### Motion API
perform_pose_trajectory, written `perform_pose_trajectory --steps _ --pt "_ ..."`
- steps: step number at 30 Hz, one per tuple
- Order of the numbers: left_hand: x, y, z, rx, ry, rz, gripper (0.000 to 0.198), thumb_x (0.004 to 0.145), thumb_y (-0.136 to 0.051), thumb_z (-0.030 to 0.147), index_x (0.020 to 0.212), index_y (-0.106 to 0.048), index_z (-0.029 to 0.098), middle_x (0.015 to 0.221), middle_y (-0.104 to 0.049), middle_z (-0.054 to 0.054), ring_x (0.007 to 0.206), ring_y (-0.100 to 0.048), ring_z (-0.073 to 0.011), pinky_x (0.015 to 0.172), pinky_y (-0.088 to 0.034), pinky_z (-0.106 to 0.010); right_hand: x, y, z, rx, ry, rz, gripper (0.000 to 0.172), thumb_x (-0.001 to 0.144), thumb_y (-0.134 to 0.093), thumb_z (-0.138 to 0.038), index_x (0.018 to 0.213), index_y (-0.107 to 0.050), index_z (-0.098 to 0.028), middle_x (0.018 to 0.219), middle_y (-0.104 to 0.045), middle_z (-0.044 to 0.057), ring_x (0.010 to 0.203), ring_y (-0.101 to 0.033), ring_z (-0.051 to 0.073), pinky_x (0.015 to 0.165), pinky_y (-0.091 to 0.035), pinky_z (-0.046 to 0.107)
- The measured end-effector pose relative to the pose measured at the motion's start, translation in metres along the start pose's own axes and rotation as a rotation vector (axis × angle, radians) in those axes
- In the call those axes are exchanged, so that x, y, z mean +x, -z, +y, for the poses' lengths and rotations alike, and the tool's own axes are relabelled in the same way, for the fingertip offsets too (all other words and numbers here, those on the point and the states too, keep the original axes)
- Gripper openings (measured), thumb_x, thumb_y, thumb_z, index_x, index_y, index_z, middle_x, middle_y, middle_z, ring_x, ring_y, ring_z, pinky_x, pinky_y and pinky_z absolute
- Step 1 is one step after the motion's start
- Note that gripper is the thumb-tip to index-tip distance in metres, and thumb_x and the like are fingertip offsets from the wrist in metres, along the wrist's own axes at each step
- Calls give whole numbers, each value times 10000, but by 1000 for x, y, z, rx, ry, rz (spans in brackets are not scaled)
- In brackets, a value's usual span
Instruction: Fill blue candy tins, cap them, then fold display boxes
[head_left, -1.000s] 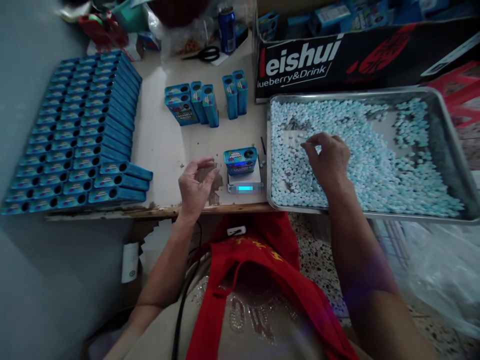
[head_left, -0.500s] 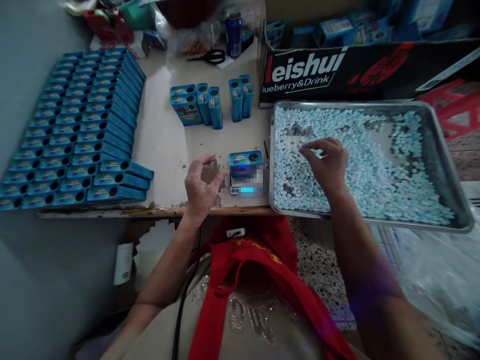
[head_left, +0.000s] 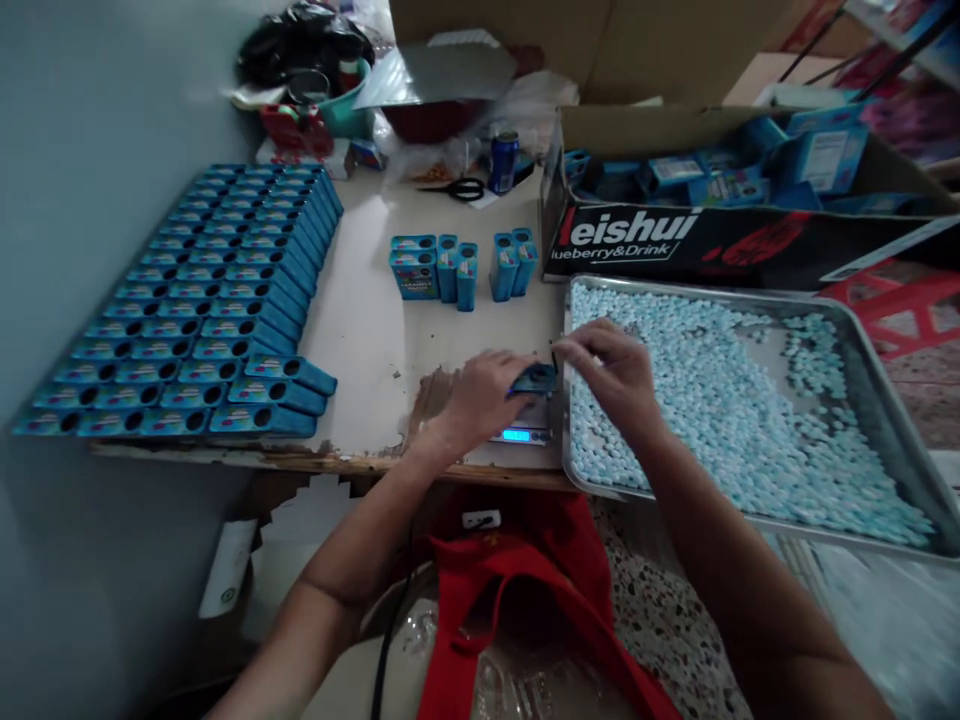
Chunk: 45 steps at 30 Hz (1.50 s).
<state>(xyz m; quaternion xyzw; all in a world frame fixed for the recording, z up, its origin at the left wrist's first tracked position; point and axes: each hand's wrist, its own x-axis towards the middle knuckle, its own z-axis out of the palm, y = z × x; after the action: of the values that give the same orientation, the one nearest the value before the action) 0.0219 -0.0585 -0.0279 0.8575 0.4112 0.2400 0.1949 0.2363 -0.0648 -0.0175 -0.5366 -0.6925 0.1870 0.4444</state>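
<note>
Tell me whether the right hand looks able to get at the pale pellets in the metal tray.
Very likely yes: the right hand is at the left edge of the tray, and no lid covers the pellets.

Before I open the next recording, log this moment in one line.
left hand: holds blue box over scale | right hand: beside box, contents unclear | tray: pale blue pellets | display: lit

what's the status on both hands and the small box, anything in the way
Left hand around small box, at the scale. Right hand beside box, over left edge of tray; can't tell if it holds anything. Left hand partly hides box.
</note>
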Motion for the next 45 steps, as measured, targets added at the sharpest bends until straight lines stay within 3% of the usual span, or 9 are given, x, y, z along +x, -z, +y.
perform_pose_trajectory --steps 4,9,15,21,24,29,35,41,45 --pt "16 52 -22 47 117 2 404 903 -823 184 1289 -705 200 1265 -768 -101 1216 -709 -292 1082 -570 -435 66 -21 10 -242 24 -21 203 1018 -578 -290 1040 -767 -219 936 -693 77 851 -626 239 795 -511 395" --pt "0 160 -110 193 351 86 409 848 -803 224 1238 -680 206 1208 -761 -87 1112 -715 -277 1043 -558 -428 151 -86 9 -696 305 -285 353 987 -517 -84 1216 -763 -193 1246 -668 176 1158 -558 339 935 -439 467" --pt "-56 225 -195 101 455 -176 534 797 -721 336 1315 -687 214 1305 -746 -72 1207 -688 -264 1063 -530 -356 186 -108 11 -817 434 -516 73 924 -799 -160 998 -794 -157 1111 -727 160 1055 -543 285 870 -330 422" --pt "-81 213 -180 333 333 -363 612 950 -568 577 1425 -673 205 1369 -717 -135 1299 -652 -343 1165 -465 -452 152 -71 -14 -823 307 -545 160 944 -816 -376 898 -799 -224 973 -779 112 948 -654 299 875 -366 449" --pt "-93 189 -167 503 269 -305 706 969 -594 606 1509 -599 151 1392 -669 -205 1330 -605 -411 1193 -429 -561 109 -46 -36 -783 122 -465 207 944 -785 -441 856 -789 -253 923 -779 97 904 -674 306 855 -403 446" --pt "-109 154 -176 506 287 -6 401 987 -568 399 1321 -708 229 1375 -667 -150 1365 -577 -388 1285 -326 -649 32 -18 -43 -709 -15 -370 307 880 -838 -487 711 -726 -257 743 -727 52 768 -670 267 788 -415 419" --pt "-101 161 -172 495 245 11 556 977 -556 558 1482 -649 343 1520 -644 -139 1427 -577 -478 1209 -393 -738 -12 0 -38 -660 -48 -282 275 918 -828 -525 830 -747 -278 812 -763 34 820 -698 246 827 -434 397" --pt "-93 168 -124 510 225 72 733 1032 -529 589 1667 -173 680 1807 -289 67 1558 -432 -532 1233 -267 -820 -55 81 18 -652 -204 -96 368 1015 -661 -607 1056 -768 -258 931 -757 92 886 -683 286 880 -492 447" --pt "-75 144 -104 546 176 43 613 1040 -549 572 1640 -457 492 1719 -465 -110 1490 -519 -539 1191 -319 -836 -98 117 82 -796 -134 -370 827 855 -820 -679 1523 -589 -251 1543 -588 207 1341 -556 444 1032 -487 588"
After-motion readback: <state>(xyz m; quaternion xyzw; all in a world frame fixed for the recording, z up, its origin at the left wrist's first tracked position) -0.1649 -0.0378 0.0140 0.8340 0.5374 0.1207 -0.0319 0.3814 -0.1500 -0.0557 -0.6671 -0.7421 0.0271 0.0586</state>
